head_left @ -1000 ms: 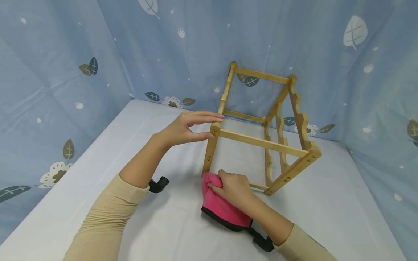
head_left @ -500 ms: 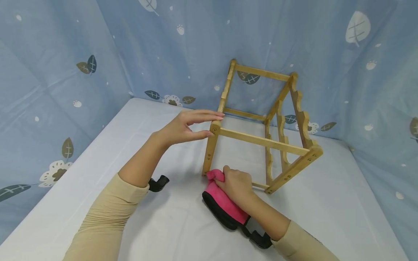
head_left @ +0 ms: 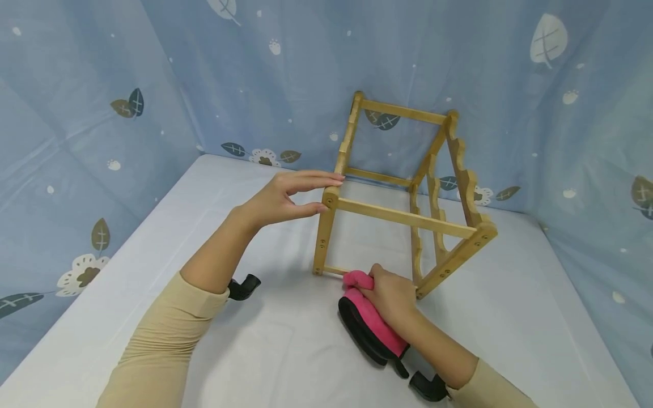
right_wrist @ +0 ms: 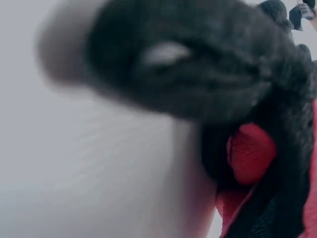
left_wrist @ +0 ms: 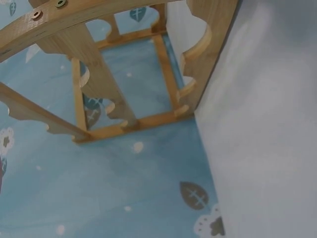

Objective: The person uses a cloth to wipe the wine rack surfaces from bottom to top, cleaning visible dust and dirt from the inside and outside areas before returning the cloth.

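Observation:
A wooden rack (head_left: 403, 218) with scalloped side rails stands on the white surface; its slats also fill the top of the left wrist view. My left hand (head_left: 288, 195) holds the rack's near left upper corner, with straight fingers over the top and the thumb against the front. My right hand (head_left: 393, 294) grips a bunched pink cloth (head_left: 377, 323) with black edging and a strap-like end, at the rack's lower front rail. Close up in the right wrist view, the black edging (right_wrist: 198, 64) covers much of the frame, and the right fingers are hidden.
A white-covered surface (head_left: 285, 351) lies under everything. Behind and at the sides hangs a blue patterned curtain (head_left: 285, 85), with the rack close to its back part. A black wrist mount (head_left: 245, 288) shows at the left sleeve, another (head_left: 428, 386) at the right.
My right hand has moved to the right along the rack's lower front with the pink cloth, uncovering the foot of the left post. My left hand stays at the corner.

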The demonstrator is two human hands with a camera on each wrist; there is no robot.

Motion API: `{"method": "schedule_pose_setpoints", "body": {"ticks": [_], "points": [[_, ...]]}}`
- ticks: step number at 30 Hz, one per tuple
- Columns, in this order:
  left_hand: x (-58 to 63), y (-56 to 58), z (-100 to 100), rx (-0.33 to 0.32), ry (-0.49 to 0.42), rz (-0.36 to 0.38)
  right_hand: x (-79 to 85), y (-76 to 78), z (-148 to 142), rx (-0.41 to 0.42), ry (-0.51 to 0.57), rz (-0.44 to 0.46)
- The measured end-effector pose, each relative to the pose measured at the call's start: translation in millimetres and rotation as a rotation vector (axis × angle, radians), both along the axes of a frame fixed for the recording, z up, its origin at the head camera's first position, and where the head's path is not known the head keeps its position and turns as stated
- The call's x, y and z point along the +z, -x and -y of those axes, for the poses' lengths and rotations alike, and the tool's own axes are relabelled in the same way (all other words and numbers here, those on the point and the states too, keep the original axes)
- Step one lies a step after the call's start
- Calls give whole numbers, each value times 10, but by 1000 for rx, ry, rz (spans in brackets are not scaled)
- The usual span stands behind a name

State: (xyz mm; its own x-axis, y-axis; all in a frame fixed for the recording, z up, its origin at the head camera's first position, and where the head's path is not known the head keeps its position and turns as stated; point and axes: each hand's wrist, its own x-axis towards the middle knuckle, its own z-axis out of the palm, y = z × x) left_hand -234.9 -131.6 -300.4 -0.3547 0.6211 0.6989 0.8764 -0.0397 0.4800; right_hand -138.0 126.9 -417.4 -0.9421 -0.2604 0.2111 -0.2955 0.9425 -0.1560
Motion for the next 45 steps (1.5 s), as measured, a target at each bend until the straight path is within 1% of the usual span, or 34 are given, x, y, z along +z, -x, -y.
{"method": "schedule_pose_setpoints", "body": {"ticks": [4,8,11,13,15,18,22,25,28,33,34,36,38,40,43,45], "points": [[4,2,-4,1,0,6,-42,-32,-147,-9,8,-92],[1,5,-4,-7,-4,5,-89,-77,-291,28,-36,-218],[0,13,-10,-15,-2,-4,-128,-113,-413,55,-69,-333],[7,21,-10,-14,-1,-16,-138,-136,-493,58,-86,-379],[18,29,-5,-13,-4,-31,-137,-161,-568,56,-117,-404],[28,39,5,-13,-7,-59,-129,-207,-677,45,-171,-407],[29,43,6,-13,-9,-86,-117,-273,-829,79,-179,-470],[24,41,9,-17,-8,-76,-96,-313,-939,133,-151,-545],[23,30,14,-17,4,-45,-79,-335,-1072,181,-141,-590],[10,-16,24,7,19,-11,-100,-306,-1435,239,-140,-595],[4,-28,21,8,12,-13,-110,-290,-1532,232,-144,-597],[-11,-49,-2,16,-23,-36,-130,-252,-1744,192,-149,-606],[-14,-86,-58,34,-84,-80,-148,-215,-1969,119,-148,-603],[4,-143,-164,73,-156,-161,-155,-178,-2181,16,-139,-572],[83,-273,-409,184,-234,-322,-141,-133,-2435,-158,-122,-437],[158,-383,-614,278,-246,-434,-114,-108,-2544,-261,-117,-327]]}}
